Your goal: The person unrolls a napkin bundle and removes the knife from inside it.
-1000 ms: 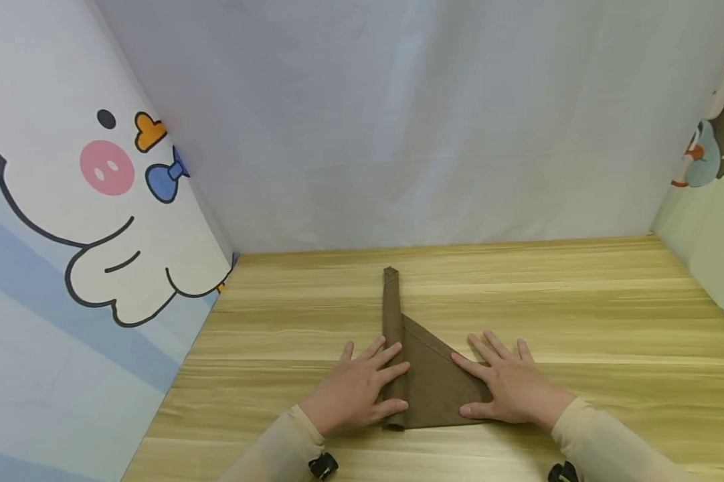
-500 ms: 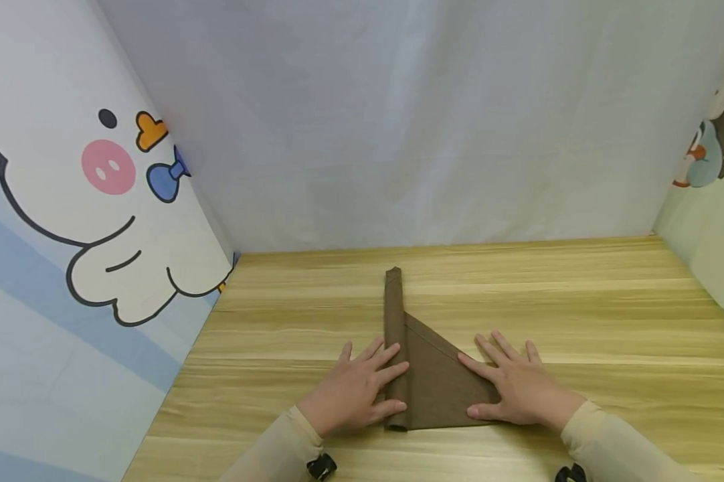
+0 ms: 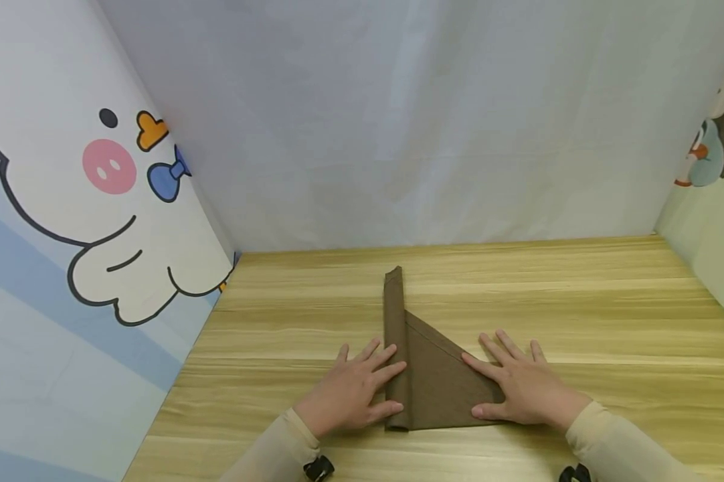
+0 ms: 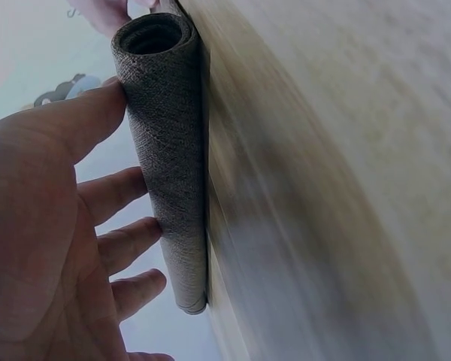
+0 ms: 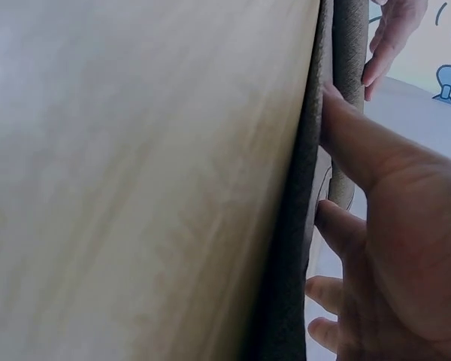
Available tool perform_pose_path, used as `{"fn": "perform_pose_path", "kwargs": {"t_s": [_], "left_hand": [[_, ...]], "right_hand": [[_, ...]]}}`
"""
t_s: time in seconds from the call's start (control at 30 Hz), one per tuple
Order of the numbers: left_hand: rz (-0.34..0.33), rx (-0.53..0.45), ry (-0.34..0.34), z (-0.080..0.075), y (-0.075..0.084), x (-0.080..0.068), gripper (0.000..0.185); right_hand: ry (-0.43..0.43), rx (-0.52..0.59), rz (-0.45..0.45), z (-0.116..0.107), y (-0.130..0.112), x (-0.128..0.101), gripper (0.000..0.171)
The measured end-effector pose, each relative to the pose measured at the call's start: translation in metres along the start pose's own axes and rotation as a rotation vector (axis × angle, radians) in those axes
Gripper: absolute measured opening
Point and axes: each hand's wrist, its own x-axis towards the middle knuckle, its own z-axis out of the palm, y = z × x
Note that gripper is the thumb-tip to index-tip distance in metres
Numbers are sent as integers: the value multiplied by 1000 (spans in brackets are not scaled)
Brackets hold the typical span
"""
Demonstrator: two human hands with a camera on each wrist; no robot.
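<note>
Head view: brown cloth [image 3: 449, 395] lay on the table between my two hands, its left part wound into a slim roll [image 3: 395, 308], the rest spread flat toward my right hand. The roll ran away from me, past the fingertips of my left hand [image 3: 350, 393]. That hand had its fingers stretched and spread apart; thumb, index and middle fingers lay on the roll, ring finger just beside it, little finger out to the left.

Left wrist view: the roll's hollow end [image 4: 154, 35] showed wound layers, just beside my left thumb. Index and middle fingertips met its side.

My right hand [image 3: 527, 388] also had its fingers apart, thumb and index resting on the flat part, the other fingertips beyond the slanted edge. A seam followed that edge from the roll down to my right index finger; the corner under my right palm was hidden.

Wood-grain table [image 3: 290, 301] reached beyond both hands. Behind each wrist, a pale sleeve [image 3: 621, 438] and a black wrist device [image 3: 318, 468], the right one cut by the frame. Well beyond my hands hung a pale backdrop [image 3: 398, 134]; a cartoon bird print [image 3: 108, 166] stood left of my left hand, smaller cartoon figures [image 3: 708, 154] far to the right.
</note>
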Motion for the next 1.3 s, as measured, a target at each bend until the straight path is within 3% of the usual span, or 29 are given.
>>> {"fn": "perform_pose_path", "kwargs": {"t_s": [0.9, 1.3], "left_hand": [[-34, -39, -7, 5, 0, -1, 68], [8, -23, 13, -2, 3, 3, 66]], "right_hand": [[14, 20, 17, -3, 6, -7, 87], [33, 7, -17, -1, 7, -4, 85]]}}
